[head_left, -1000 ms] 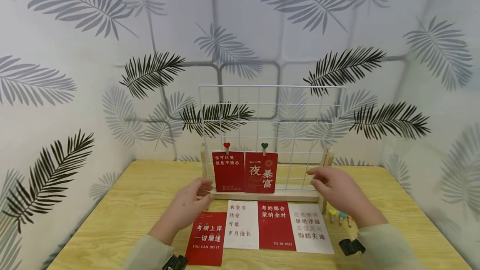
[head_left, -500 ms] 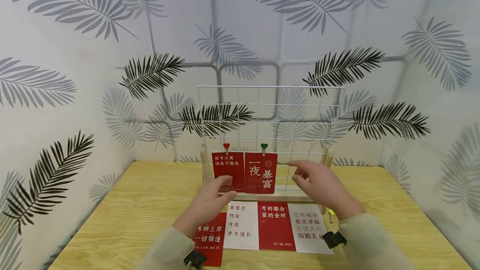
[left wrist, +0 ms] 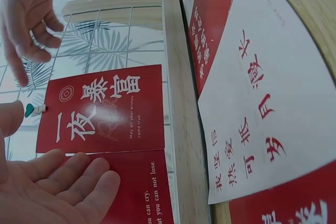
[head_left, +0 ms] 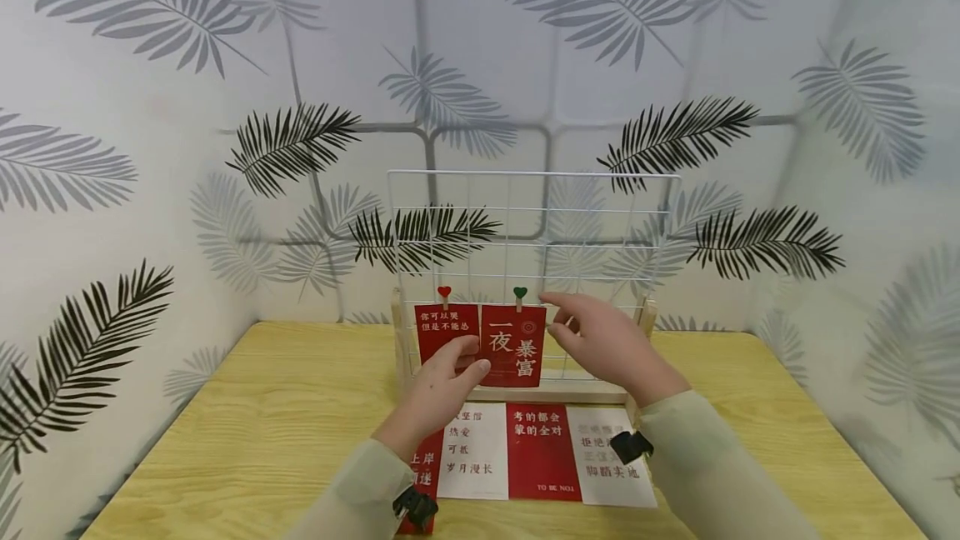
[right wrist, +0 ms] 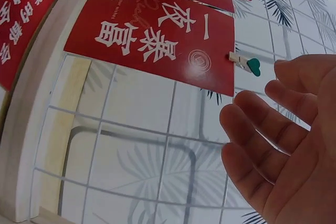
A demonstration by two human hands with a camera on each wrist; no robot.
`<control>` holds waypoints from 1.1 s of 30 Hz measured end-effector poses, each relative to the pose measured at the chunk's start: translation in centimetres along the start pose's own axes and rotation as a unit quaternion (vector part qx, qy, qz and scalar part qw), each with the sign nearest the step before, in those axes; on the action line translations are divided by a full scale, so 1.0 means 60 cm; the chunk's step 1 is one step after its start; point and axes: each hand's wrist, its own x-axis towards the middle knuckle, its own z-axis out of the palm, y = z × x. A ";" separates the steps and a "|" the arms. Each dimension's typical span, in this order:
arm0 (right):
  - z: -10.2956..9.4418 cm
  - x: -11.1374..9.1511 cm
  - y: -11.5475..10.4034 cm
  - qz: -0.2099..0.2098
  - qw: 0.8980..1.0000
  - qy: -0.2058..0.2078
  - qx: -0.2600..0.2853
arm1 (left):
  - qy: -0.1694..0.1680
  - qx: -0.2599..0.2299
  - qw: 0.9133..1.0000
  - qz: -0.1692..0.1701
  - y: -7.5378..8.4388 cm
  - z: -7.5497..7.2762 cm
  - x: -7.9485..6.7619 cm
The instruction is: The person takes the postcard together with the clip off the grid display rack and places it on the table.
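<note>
Two red cards hang side by side on the white wire grid (head_left: 585, 261). A peg with a green heart (head_left: 520, 293) pins the right-hand card (head_left: 513, 365), and one with a red heart (head_left: 445, 292) pins the left-hand card (head_left: 435, 344). My left hand (head_left: 442, 382) is in front of the cards where they meet, fingers relaxed; whether it touches them I cannot tell. My right hand (head_left: 607, 344) is just right of the right-hand card, holding nothing. In the right wrist view its loosely bent fingers (right wrist: 257, 129) are close to the green heart peg (right wrist: 247, 64), apart from it.
A wooden base (head_left: 555, 395) holds the grid up. On the table (head_left: 285, 407) in front lie more cards: a white one (head_left: 472, 473), a red one (head_left: 542, 457), another white one (head_left: 615, 490) and a red one (head_left: 423, 482) partly behind my left arm. A patterned wall stands behind.
Both hands have moved inward: the left from the grid's left side to in front of the cards, the right leftward from the grid's right side toward the green heart peg. The hung cards stay put.
</note>
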 end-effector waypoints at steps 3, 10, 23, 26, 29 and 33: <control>0.001 0.014 -0.014 0.004 1.000 -0.004 -0.007 | -0.002 -0.001 1.000 -0.001 -0.001 -0.002 0.002; 0.004 0.039 -0.037 0.011 0.999 -0.022 -0.040 | 0.001 -0.010 1.000 -0.009 -0.002 0.004 0.010; 0.014 0.069 -0.049 0.007 0.996 -0.034 -0.085 | 0.024 -0.019 0.999 -0.033 -0.002 0.011 0.022; 0.016 0.073 -0.051 0.009 0.996 -0.031 -0.087 | 0.031 -0.015 0.999 -0.040 -0.001 0.015 0.028; 0.020 0.075 -0.051 0.015 0.996 -0.028 -0.086 | 0.036 -0.014 0.998 -0.044 0.001 0.019 0.030; 0.024 0.076 -0.050 0.021 0.996 -0.022 -0.086 | 0.037 -0.013 0.998 -0.047 0.001 0.023 0.033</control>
